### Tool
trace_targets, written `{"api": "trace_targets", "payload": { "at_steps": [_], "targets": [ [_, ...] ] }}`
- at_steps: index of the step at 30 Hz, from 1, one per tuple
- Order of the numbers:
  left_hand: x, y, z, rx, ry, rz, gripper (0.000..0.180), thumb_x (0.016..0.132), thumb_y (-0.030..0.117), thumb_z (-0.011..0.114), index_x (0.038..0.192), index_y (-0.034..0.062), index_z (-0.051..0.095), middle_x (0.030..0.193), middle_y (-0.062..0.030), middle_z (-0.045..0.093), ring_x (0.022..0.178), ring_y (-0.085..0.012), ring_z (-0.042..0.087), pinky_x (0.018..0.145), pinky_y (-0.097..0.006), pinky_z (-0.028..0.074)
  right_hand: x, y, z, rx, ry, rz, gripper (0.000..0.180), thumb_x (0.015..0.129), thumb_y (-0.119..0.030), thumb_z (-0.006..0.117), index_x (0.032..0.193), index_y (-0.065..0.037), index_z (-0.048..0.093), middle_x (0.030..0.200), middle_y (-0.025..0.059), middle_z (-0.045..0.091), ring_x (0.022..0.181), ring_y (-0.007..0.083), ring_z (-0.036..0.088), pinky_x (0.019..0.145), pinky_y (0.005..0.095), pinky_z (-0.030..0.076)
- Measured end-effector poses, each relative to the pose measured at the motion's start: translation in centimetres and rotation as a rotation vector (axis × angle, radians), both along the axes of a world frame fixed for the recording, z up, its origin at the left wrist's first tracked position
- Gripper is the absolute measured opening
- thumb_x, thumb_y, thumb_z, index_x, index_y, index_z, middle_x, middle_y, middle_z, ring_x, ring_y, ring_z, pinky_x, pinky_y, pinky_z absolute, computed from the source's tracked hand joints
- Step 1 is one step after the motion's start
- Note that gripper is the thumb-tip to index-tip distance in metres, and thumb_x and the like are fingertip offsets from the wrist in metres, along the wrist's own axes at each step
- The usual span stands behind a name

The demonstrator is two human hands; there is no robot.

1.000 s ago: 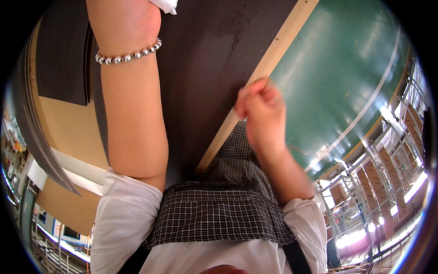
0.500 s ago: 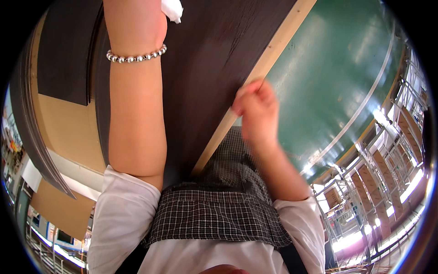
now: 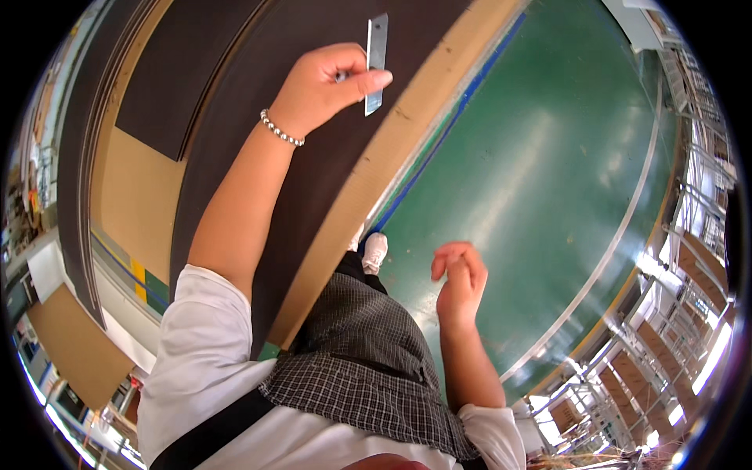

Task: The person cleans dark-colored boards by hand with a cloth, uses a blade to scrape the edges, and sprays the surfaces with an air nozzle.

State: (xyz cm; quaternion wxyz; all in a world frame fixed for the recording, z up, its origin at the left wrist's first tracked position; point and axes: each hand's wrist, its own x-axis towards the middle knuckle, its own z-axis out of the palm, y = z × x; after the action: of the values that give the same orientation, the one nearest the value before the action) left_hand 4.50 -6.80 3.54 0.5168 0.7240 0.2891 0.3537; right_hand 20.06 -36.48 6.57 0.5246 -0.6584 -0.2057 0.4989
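Observation:
My left hand (image 3: 333,86) is pinched round a flat silver knife blade (image 3: 377,47). The blade has slanted ends and sticks out above and below my thumb. Just under that hand lies a dark brown board (image 3: 258,149), its top face broad and smooth. A pale wooden-looking edge strip (image 3: 345,192) runs along the board's right side. To the right of the edge, my right hand (image 3: 460,282) hangs over the green floor with its fingers curled in. The inside of that hand is hidden, so whether it holds anything cannot be seen.
More dark boards (image 3: 184,74) and a tan panel (image 3: 141,188) lie left. The green floor (image 3: 540,180) carries a white line. Metal racks with brown boards (image 3: 654,345) stand along the right. My white shoe (image 3: 376,249) shows below the board's edge.
My left hand has come back into view, now showing the blade. A white scrap beside it earlier is out of sight. My right hand has moved from the board's edge to over the floor.

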Motion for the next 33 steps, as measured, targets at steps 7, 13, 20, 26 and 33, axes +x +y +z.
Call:
{"api": "trace_targets", "payload": {
  "at_steps": [7, 13, 20, 26, 33],
  "targets": [
    [4.5, -16.7, 4.6, 0.118, 0.178, -0.509, 0.029, 0.082, 0.028, 0.073, 0.066, 0.0072, 0.059, 0.068, -0.0052, 0.056, 0.063, -0.0221, 0.055, 0.059, -0.035, 0.043, 1.8, -0.5, 4.7, 0.156, 0.025, -0.093, 0.019, 0.097, -0.015, 0.058, 0.095, 0.002, 0.064, 0.079, 0.0012, 0.058, 0.078, 0.0111, 0.054, 0.076, 0.0253, 0.044],
    [-0.2, -21.6, 5.6, 0.155, 0.423, -0.341, 0.035, 0.079, 0.043, 0.073, 0.073, 0.0111, 0.060, 0.068, -0.0033, 0.057, 0.066, -0.0235, 0.059, 0.061, -0.035, 0.047, 2.4, -6.9, 2.6, 0.137, 0.172, -0.189, 0.016, 0.097, -0.014, 0.058, 0.099, 0.000, 0.066, 0.078, 0.0005, 0.058, 0.078, 0.0098, 0.054, 0.075, 0.0234, 0.044],
    [-14.1, -16.4, 1.9, 0.395, 0.515, 0.116, 0.022, 0.083, 0.007, 0.065, 0.105, 0.0072, 0.063, 0.118, -0.0113, 0.057, 0.113, -0.0297, 0.057, 0.097, -0.038, 0.047, 4.8, -13.3, 1.1, -0.076, 0.067, -0.074, 0.024, 0.099, -0.008, 0.050, 0.118, 0.004, 0.059, 0.080, 0.0012, 0.054, 0.073, 0.0099, 0.050, 0.070, 0.0246, 0.043],
    [-16.1, -23.0, 3.2, 0.517, 0.672, -0.332, 0.030, 0.088, 0.000, 0.054, 0.116, 0.0045, 0.065, 0.132, -0.0120, 0.056, 0.132, -0.0298, 0.047, 0.111, -0.043, 0.038, 2.4, -19.1, -2.7, -0.179, 0.110, -0.105, 0.019, 0.094, -0.003, 0.056, 0.111, 0.003, 0.059, 0.083, 0.0015, 0.056, 0.074, 0.0101, 0.051, 0.069, 0.0240, 0.043],
    [-8.5, -14.4, -2.3, 0.300, 0.355, -0.191, 0.021, 0.091, 0.003, 0.058, 0.109, 0.0074, 0.069, 0.125, -0.0081, 0.062, 0.123, -0.0247, 0.055, 0.101, -0.038, 0.047, -5.2, -11.9, -4.2, -0.067, -0.266, 0.137, 0.021, 0.089, -0.006, 0.064, 0.110, -0.005, 0.069, 0.089, 0.0012, 0.058, 0.084, 0.0116, 0.053, 0.078, 0.0247, 0.044]
  ]
}}
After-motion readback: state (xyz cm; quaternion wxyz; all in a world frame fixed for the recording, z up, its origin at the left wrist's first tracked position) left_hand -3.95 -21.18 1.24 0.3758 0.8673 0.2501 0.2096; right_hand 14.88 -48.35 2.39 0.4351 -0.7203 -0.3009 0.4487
